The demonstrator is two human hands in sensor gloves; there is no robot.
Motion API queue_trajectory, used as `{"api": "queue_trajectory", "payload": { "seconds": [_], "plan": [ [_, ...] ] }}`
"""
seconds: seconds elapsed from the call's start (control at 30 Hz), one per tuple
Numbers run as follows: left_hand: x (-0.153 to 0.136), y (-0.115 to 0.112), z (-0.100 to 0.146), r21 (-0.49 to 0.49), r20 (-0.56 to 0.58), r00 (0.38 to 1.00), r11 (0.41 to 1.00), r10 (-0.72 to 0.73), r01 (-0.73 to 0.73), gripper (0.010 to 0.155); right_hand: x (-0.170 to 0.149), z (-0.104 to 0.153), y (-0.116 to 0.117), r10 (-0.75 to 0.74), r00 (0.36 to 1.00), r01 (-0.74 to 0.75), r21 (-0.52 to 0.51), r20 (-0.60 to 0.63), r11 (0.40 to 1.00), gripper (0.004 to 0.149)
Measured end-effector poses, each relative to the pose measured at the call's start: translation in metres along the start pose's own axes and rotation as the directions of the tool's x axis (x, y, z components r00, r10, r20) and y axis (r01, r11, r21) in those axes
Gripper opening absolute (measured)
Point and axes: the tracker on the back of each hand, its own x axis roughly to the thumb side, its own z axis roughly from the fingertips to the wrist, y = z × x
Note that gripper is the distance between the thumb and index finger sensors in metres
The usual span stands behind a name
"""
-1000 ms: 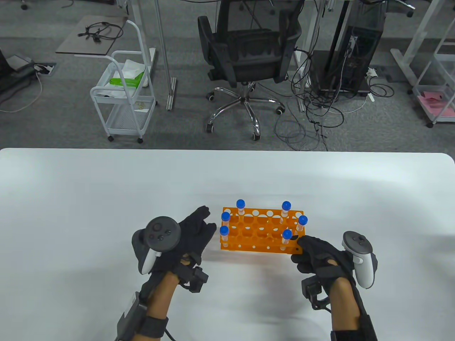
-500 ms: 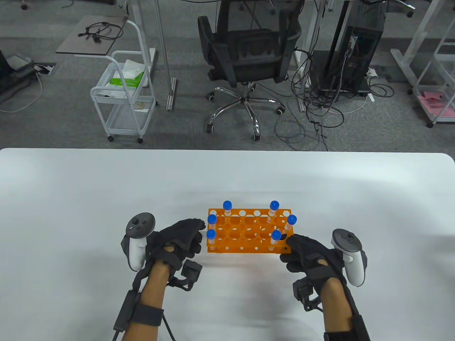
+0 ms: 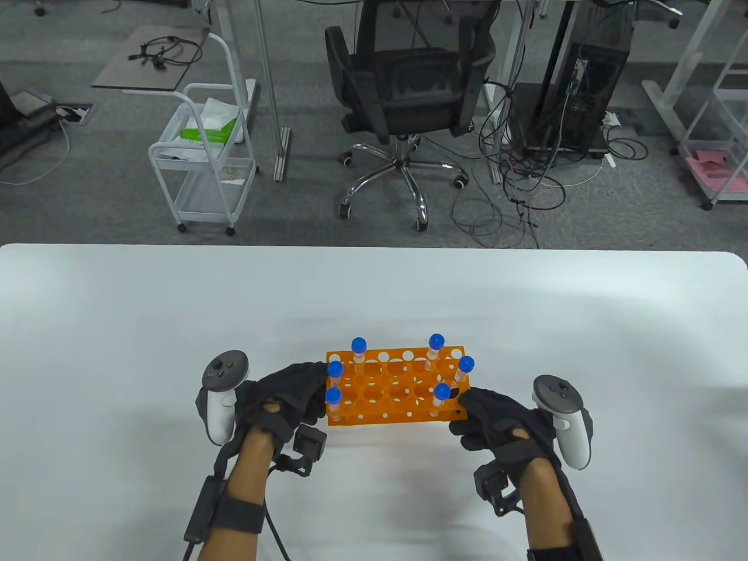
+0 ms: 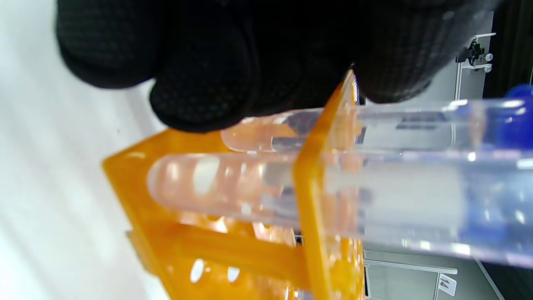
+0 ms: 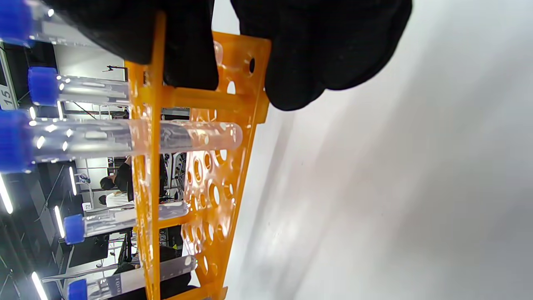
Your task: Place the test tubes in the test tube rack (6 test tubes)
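On the white table point(image 3: 175, 327), both gloved hands clasp the orange plastic rack point(image 3: 397, 392) by its ends, steadying it. Left hand point(image 3: 289, 397) and right hand point(image 3: 497, 418) curl fingers round it; six blue-capped clear tubes point(image 3: 358, 353) stand seated.

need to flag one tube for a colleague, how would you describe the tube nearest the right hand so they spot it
On the white table stands an orange rack gripped at both ends. Find the near-right tube, beside the right hand; it alone stands in the front row's right end.

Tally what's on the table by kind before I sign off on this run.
Blue-capped test tubes, standing in the rack: 6
Orange rack: 1
Gloved hands gripping the rack ends, left hand and right hand: 2
Total: 9
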Motion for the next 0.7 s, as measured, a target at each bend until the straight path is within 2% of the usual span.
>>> {"api": "queue_trajectory", "payload": {
  "seconds": [0.33, 0.7],
  "plan": [
    [-0.001, 0.002, -0.001, -0.006, -0.016, 1.0, 1.0, -0.008, 0.008, 0.04, -0.004, -0.004, 0.004, 0.022, 0.999, -0.022, 0.007, -0.026, 1.0, 0.046],
    [-0.009, 0.007, -0.01, 0.012, -0.061, 0.997, 0.999, -0.052, 0.053, 0.04, -0.011, -0.014, 0.011, 0.16, 0.983, -0.164, -0.045, -0.087, 0.985, 0.047]
  ]
}}
